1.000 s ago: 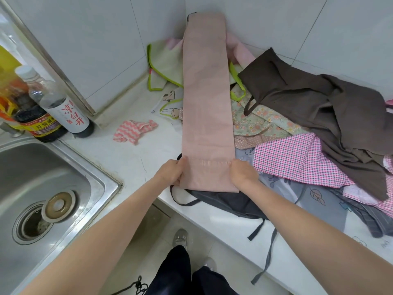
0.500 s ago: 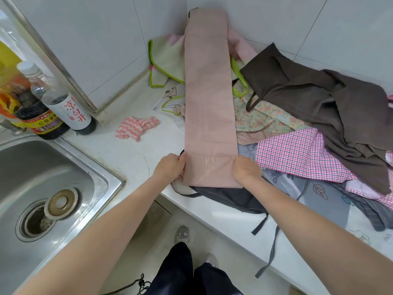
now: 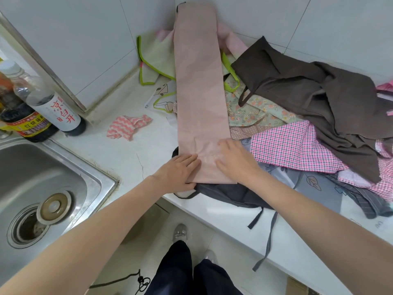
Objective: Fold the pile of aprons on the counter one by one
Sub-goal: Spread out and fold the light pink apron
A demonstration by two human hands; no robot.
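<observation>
Between both flat, spread hands lies the pink apron's near end.

Pale wall tiles are meeting in a corner at twelve o'clock, a steel sink is sitting at eight (drain uncovered), and light floor tiles are showing below.

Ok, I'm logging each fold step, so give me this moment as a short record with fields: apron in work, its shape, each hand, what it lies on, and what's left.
apron in work: pink apron
shape: long narrow strip, far end up against the wall corner
left hand: flat at the strip's near left edge
right hand: flat on the near end
lies on: counter, partly over a dark apron
unfolded: brown apron, checked apron, others in the pile
</observation>
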